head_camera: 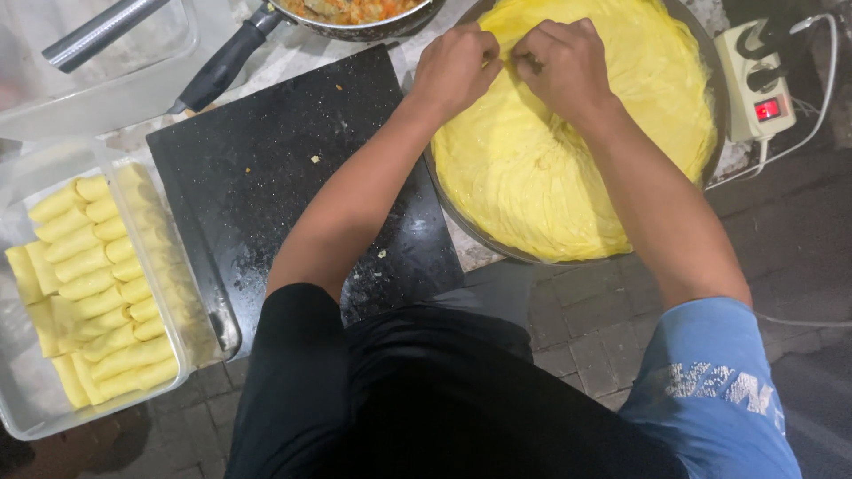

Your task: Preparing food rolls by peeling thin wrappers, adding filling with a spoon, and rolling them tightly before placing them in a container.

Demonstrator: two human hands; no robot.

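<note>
A wide round metal pan point(461, 217) holds a thick stack of thin yellow wrappers point(550, 168). Both hands rest on the far part of the stack. My left hand point(457, 66) and my right hand point(564, 66) pinch the edge of the top yellow wrapper between fingertips, knuckles close together. To the left lies a black cutting board point(275, 168) with a few crumbs on it.
A clear plastic tray point(35, 399) at the left holds several rolled yellow spring rolls point(98, 293). A frying pan point(355, 13) of chopped filling with a black handle point(222, 66) sits at the top. A white power strip point(759, 80) with a red switch is at the right. Paving-stone floor lies below.
</note>
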